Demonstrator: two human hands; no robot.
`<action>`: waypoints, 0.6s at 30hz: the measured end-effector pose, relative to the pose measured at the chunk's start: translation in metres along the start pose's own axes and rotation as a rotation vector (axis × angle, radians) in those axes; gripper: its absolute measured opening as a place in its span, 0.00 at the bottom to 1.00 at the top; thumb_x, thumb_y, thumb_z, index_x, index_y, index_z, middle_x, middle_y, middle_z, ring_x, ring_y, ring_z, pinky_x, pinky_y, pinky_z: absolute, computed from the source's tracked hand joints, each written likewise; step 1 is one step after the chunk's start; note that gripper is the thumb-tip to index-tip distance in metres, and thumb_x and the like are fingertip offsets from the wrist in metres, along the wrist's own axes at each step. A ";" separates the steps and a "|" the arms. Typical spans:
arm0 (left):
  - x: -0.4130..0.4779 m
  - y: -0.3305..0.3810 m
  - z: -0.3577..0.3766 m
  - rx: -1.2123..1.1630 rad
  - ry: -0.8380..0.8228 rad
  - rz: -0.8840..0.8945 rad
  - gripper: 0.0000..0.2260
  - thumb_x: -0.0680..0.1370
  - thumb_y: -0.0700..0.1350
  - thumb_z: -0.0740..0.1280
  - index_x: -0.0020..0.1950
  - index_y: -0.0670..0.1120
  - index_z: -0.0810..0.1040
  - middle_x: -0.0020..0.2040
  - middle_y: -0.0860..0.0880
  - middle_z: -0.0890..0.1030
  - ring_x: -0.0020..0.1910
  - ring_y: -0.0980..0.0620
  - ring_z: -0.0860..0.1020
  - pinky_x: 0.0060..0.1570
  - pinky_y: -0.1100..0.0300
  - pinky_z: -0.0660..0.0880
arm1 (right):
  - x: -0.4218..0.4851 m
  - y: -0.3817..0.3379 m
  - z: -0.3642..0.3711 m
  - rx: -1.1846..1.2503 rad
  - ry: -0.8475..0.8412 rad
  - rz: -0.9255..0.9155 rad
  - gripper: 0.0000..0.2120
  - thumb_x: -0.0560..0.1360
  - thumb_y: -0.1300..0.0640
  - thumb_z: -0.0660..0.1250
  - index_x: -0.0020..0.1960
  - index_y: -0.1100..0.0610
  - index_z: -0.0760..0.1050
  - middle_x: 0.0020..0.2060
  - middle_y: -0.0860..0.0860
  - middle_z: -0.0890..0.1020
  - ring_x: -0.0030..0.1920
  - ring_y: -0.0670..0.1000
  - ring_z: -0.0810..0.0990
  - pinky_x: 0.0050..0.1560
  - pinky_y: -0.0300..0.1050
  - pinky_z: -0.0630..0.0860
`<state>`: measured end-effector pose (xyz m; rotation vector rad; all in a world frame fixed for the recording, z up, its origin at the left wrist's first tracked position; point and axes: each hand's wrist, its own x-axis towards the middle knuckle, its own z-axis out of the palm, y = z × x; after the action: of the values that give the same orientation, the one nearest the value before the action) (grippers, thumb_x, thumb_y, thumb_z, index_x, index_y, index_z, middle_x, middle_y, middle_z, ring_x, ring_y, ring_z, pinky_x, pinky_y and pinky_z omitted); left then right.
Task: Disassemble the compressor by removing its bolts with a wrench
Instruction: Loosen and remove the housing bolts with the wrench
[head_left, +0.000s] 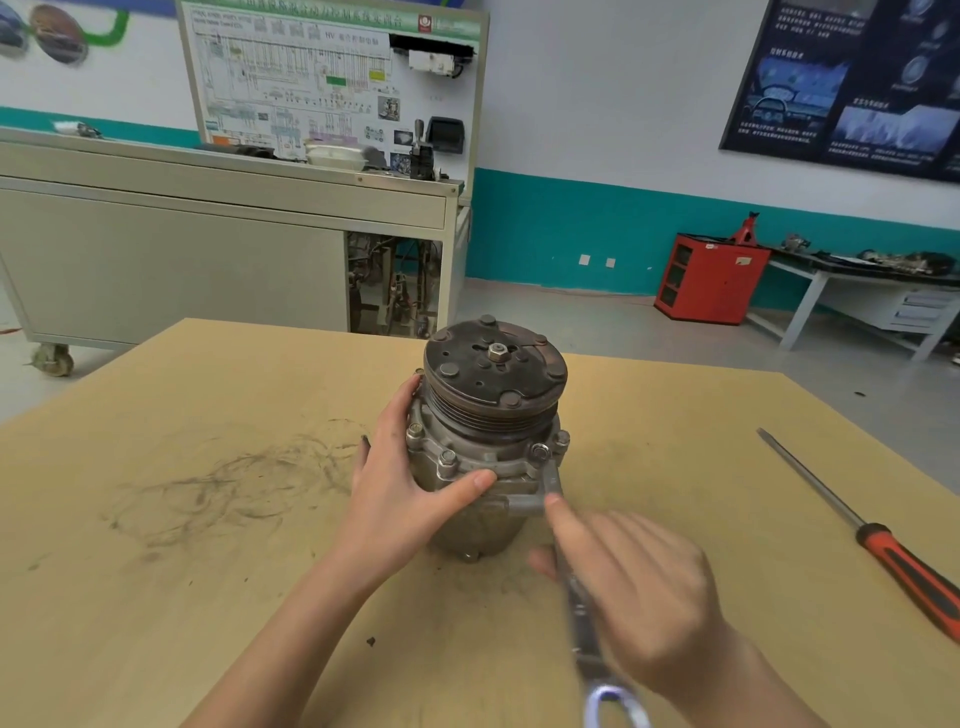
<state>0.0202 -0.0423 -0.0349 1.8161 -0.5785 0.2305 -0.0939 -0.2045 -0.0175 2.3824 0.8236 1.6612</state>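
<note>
Steel wrench (584, 649) is gripped in the person's right hand (639, 587), blurry, with its head on a flange bolt (540, 451) for leverage. Left hand (400, 493) wraps around the compressor (483, 447), which stands mid-desk, probably so it won't spin. It's got a ribbed pulley and a rusty round plate on top. Red-handled screwdriver (883, 551) lies off to the right on the tan desk (208, 519).

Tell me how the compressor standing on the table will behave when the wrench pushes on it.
The compressor looks like solid cast metal, so probably heavy for its size and rigid. It stands on end, so a sideways pull from the wrench could tip or twist it; the left hand braces its side. Laid down, its round body would probably roll.
</note>
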 end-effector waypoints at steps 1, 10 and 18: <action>0.000 0.000 0.000 -0.001 0.000 0.000 0.38 0.59 0.70 0.69 0.63 0.77 0.51 0.65 0.74 0.61 0.72 0.57 0.65 0.74 0.41 0.57 | -0.005 0.003 0.000 0.103 0.034 0.089 0.15 0.81 0.58 0.60 0.48 0.67 0.81 0.31 0.55 0.79 0.31 0.53 0.77 0.31 0.43 0.72; -0.001 0.000 -0.001 -0.033 -0.017 -0.020 0.38 0.59 0.70 0.70 0.61 0.79 0.51 0.68 0.69 0.64 0.71 0.57 0.66 0.74 0.41 0.57 | 0.008 0.085 0.033 1.624 0.012 1.361 0.16 0.72 0.59 0.57 0.36 0.57 0.82 0.24 0.54 0.77 0.24 0.49 0.74 0.26 0.36 0.71; -0.001 0.002 -0.001 -0.018 -0.021 -0.022 0.38 0.59 0.70 0.69 0.61 0.79 0.50 0.66 0.74 0.61 0.72 0.58 0.66 0.74 0.42 0.57 | 0.016 0.080 0.038 1.280 0.263 1.259 0.18 0.77 0.50 0.59 0.35 0.57 0.79 0.23 0.52 0.77 0.22 0.50 0.75 0.23 0.37 0.71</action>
<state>0.0181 -0.0414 -0.0331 1.8081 -0.5728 0.1910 -0.0270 -0.2567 0.0128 4.2444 0.3474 2.1755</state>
